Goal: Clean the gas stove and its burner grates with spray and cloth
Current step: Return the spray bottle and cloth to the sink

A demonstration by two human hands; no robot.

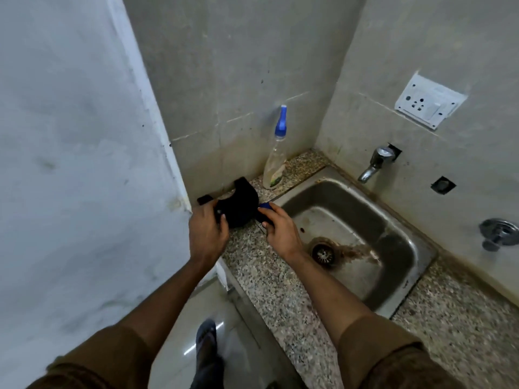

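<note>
Head view: burner grate (238, 204) (black) between left hand (206, 234) and right hand (280, 230)

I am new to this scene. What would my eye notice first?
First, both hands: the left hand grips a black burner grate on the counter's corner while the right hand holds a blue cloth against it. Behind stands a spray bottle; right, a stained steel sink.

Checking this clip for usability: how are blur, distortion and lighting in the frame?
Head view: wide-angle bending bows the wall edges; lighting is dim and flat; the black grate held by the left hand reads as a detail-free silhouette; the spray bottle looks slightly smeared; the right hand hides most of a blue cloth.
</note>
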